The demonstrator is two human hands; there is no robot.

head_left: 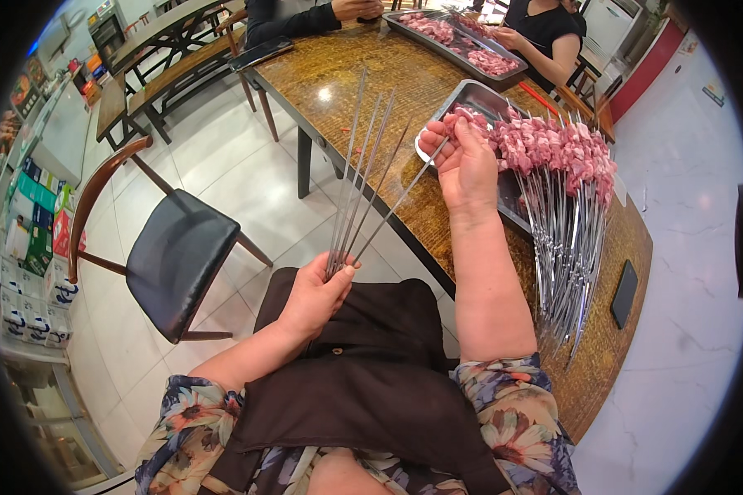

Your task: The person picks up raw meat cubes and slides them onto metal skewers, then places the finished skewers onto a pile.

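Note:
My left hand [315, 290] is closed around the lower ends of several thin metal skewers [375, 153], which fan upward over the table's edge. One of them slants right, its tip reaching my right hand [468, 172]. The fingers of that hand are pinched at the tip, on a small piece of raw meat [451, 122] that they partly cover. Just beyond lies a metal tray [473, 92] with loose pink meat. Across its right side rests a thick pile of loaded meat skewers [557, 153], their bare metal ends pointing toward me.
A second tray of raw meat [428, 30] lies at the table's far end, where two other people sit with their hands near it. A dark phone [625, 294] lies near the right edge of the wooden table [338, 82]. A black-seated chair [182, 256] stands to my left.

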